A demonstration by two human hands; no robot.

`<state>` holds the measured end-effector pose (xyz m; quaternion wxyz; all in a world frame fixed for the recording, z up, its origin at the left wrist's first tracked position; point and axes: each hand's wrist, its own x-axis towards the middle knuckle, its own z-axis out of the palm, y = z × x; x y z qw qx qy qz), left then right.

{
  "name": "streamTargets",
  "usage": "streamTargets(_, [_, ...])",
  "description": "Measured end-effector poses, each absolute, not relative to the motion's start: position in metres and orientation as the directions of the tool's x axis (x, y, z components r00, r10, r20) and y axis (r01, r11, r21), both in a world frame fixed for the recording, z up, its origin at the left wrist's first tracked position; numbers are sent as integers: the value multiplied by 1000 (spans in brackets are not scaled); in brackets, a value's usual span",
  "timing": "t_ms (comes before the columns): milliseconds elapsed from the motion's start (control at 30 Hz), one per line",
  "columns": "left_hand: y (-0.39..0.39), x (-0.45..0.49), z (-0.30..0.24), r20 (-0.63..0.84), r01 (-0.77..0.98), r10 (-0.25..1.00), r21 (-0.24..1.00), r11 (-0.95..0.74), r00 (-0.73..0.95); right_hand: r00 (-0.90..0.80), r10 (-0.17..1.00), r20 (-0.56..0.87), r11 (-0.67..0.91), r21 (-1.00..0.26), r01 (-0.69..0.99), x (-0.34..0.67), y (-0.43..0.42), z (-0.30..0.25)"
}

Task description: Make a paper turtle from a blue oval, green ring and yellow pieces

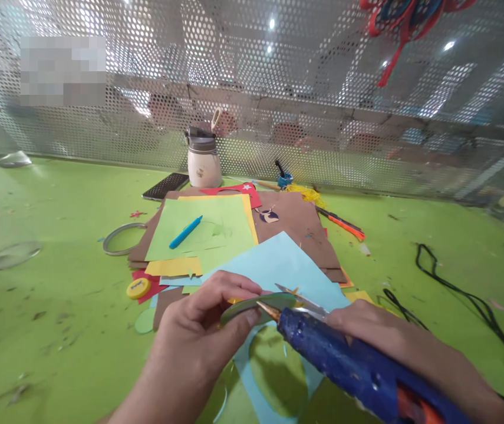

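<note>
My left hand pinches a thin green disc by its edge, tilted so that it shows nearly edge-on. My right hand is closed along a blue hot glue gun, whose copper-coloured nozzle lies at the near face of the disc. By the right fingertips, behind the gun, a pointed metal blade sticks out; its full shape is hidden. Under both hands lies a light blue sheet. Below the disc there is a round cut-out in blue paper.
Brown cardboard and a green sheet with a blue pen lie ahead. Behind stand a white bottle and a perforated screen. A tape-like ring and yellow button are left; an orange-handled tool and black cord right.
</note>
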<state>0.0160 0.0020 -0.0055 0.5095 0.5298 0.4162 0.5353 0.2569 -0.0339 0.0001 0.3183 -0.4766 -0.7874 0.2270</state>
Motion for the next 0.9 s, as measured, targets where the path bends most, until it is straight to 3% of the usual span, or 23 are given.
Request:
streamTargets(67, [3, 16, -8, 132, -133, 988, 984, -121, 82, -408, 845, 345, 528, -658, 537, 264, -39, -3])
streamTargets(133, [3, 15, -10, 128, -165, 989, 980, -114, 76, -485, 818, 308, 552, -656, 515, 274, -39, -8])
streamTargets(333, [0, 18, -7, 91, -172, 994, 982, -80, 55, -533, 817, 220, 547, -586, 598, 285, -28, -16])
streamTargets(600, [-2, 17, -7, 48, -206, 995, 978, -29, 92, -641, 640, 423, 766, -292, 572, 283, -31, 1])
streamTargets(700, [0, 14, -10, 22, -234, 990, 972, 12, 139, -557, 731, 394, 679, -346, 647, 272, -30, 9])
streamTargets(833, [2, 10, -13, 8, -227, 980, 973, 38, 198, -353, 739, 573, 628, -397, 669, 258, -33, 10])
streamTargets(900, [2, 8, -13, 45, -189, 982, 982, -9, 183, -283, 759, 587, 585, -423, 692, 254, -37, 9])
